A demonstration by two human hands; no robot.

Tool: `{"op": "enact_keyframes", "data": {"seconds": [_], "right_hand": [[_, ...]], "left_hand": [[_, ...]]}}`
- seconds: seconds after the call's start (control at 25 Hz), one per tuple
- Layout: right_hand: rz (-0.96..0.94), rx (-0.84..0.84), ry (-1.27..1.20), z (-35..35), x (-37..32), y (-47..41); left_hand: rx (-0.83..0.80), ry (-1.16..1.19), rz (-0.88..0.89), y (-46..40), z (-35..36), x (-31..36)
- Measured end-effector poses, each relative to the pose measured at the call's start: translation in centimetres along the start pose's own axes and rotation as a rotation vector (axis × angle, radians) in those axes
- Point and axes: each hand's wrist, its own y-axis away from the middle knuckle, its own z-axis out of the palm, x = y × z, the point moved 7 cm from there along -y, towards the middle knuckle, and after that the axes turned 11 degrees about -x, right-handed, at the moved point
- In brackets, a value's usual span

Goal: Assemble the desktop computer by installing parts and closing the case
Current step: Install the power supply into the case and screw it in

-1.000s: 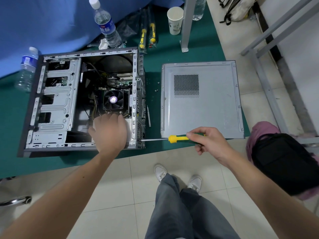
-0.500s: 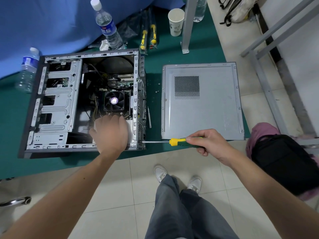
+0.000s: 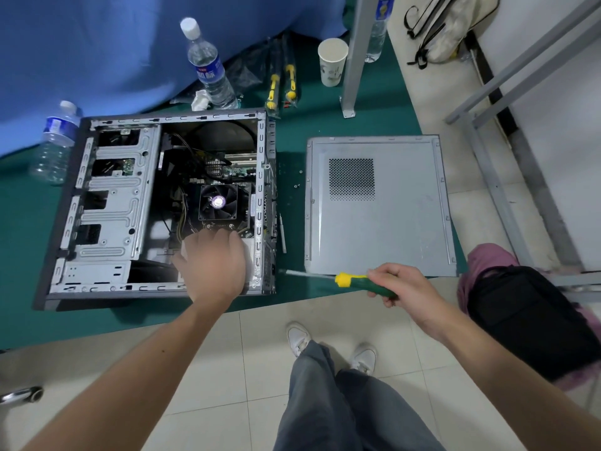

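Observation:
An open grey computer case lies on its side on the green table, with a black CPU fan in its middle. My left hand rests flat on a pale box, the power supply, in the case's near right corner. My right hand grips the green and yellow screwdriver, whose shaft points left with its tip at the case's rear corner. The grey side panel lies flat to the right of the case.
Two water bottles stand behind and left of the case. A paper cup, bagged screwdrivers, loose screws and a metal post sit behind. A black bag lies right of my legs.
The screwdriver's handle has dropped a little, so the shaft now slopes up to the left. My left hand stays on the power supply.

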Motion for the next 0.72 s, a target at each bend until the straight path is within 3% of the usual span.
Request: {"op": "enact_keyframes", "data": {"seconds": [0.12, 0.28, 0.4, 0.52, 0.72], "right_hand": [[0.089, -0.025, -0.270, 0.1, 2.2, 0.8], [0.153, -0.160, -0.246, 3.8, 1.3, -0.9], [0.099, -0.058, -0.056, 5.2, -2.0, -4.0], [0.034, 0.122, 0.140, 4.8, -5.4, -8.1], [-0.012, 0.304, 0.340, 3.9, -10.2, -16.8]], "left_hand": [[-0.007, 0.003, 0.016, 0.0, 0.1, 0.1], [0.002, -0.090, 0.141, -0.3, -0.3, 0.7], [-0.125, -0.240, 0.383, -3.1, -1.1, 2.0], [-0.423, -0.301, 0.415, -6.9, -0.3, 2.6], [-0.482, -0.277, 0.551, -7.8, 1.4, 2.6]]}}
